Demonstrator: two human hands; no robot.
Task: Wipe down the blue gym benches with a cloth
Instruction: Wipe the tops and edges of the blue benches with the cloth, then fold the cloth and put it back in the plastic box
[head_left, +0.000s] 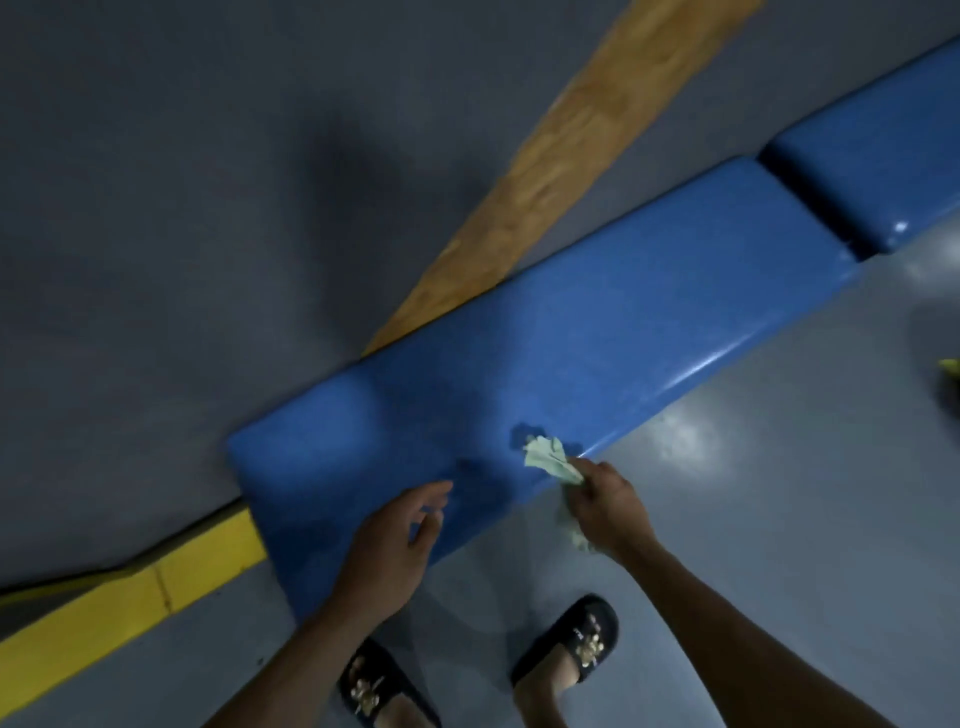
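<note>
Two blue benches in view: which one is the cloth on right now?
The near, long blue bench under both hands: the right hand holds the pale green cloth at its front edge. The second bench, beyond the gap at upper right, is untouched.

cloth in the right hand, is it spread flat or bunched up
Bunched up. The pale green cloth is crumpled in the grip of the right hand, one wrinkled end sticking out over the near edge of the blue bench.

second bench cut off at right edge, yellow object clipped and unidentifiable, sandals partly cropped
</note>
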